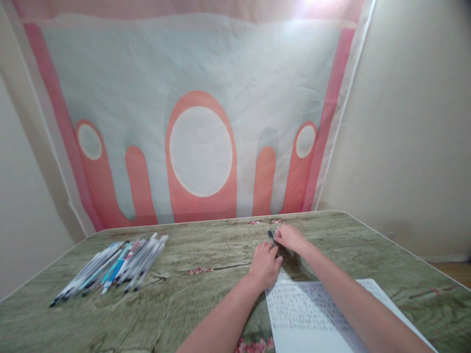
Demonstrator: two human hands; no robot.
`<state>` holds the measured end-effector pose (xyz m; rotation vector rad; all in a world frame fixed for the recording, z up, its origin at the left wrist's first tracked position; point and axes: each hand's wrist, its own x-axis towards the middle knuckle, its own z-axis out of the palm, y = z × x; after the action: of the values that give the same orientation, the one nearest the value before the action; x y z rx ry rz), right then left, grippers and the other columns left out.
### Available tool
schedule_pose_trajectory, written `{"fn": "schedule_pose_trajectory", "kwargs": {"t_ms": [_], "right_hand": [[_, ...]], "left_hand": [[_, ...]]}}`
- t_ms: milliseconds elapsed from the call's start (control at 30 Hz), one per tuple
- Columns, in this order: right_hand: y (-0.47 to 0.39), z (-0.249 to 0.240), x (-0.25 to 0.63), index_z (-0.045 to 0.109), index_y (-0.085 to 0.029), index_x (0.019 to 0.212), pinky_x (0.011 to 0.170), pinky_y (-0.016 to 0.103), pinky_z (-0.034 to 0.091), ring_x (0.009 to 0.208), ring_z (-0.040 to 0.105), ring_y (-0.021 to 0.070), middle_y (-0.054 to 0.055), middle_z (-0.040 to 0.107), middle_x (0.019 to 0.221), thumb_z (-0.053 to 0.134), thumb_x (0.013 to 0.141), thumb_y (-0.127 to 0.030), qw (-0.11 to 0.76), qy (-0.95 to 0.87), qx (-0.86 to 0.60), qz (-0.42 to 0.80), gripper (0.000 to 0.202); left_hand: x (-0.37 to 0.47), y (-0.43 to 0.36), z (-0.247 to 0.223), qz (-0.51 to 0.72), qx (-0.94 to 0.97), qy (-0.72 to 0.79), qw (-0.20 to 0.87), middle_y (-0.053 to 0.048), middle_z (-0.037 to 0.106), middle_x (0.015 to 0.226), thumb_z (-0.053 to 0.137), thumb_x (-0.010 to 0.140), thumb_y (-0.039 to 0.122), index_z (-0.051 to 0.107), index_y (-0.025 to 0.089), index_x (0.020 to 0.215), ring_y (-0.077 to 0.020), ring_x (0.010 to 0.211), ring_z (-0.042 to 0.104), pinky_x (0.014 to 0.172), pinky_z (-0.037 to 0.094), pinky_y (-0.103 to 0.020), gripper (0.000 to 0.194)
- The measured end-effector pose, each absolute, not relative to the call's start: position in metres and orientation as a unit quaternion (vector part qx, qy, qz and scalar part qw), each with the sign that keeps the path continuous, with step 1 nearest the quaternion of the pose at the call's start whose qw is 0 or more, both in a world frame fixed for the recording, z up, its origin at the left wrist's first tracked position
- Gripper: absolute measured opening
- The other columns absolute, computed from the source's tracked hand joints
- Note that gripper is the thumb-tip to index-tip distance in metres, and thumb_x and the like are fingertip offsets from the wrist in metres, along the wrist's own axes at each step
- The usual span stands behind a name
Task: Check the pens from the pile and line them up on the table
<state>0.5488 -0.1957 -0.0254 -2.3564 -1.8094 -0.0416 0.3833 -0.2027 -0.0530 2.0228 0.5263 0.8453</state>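
Note:
Both of my hands are near the middle right of the wood-patterned table (206, 304). My left hand (264, 264) rests palm down just beyond the paper, its fingers at the lower end of a dark pen (271, 236). Beside the pen's upper end is my right hand (290, 237), its fingers bent together around something thin and pale that is too small to make out. The written sheet of paper (305, 314) lies under my right forearm, with rows of handwriting on its upper part.
A spread pile of pens (117, 264), white, clear, blue and red, lies on the left of the table. Behind the far edge hangs a pink and grey patterned cloth (246, 73). A plain wall (405, 122) stands at the right.

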Motion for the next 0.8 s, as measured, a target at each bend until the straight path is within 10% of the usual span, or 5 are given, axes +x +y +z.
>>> {"fn": "schedule_pose_trajectory", "kwargs": {"t_ms": [800], "right_hand": [[-0.1979,-0.0158,0.5435,0.059,-0.017,0.064,0.059,0.023,0.032,0.066,0.052,0.0140,0.004,0.059,0.070,0.044,0.077,-0.037,0.214,-0.618,-0.752,-0.090,0.027]], "left_hand": [[0.3831,-0.1997,-0.0541,0.321,0.860,0.216,0.334,-0.009,0.051,0.112,0.042,0.077,0.025,0.052,0.017,0.106,-0.0197,0.110,0.040,0.099,0.024,-0.035,0.032]]}}
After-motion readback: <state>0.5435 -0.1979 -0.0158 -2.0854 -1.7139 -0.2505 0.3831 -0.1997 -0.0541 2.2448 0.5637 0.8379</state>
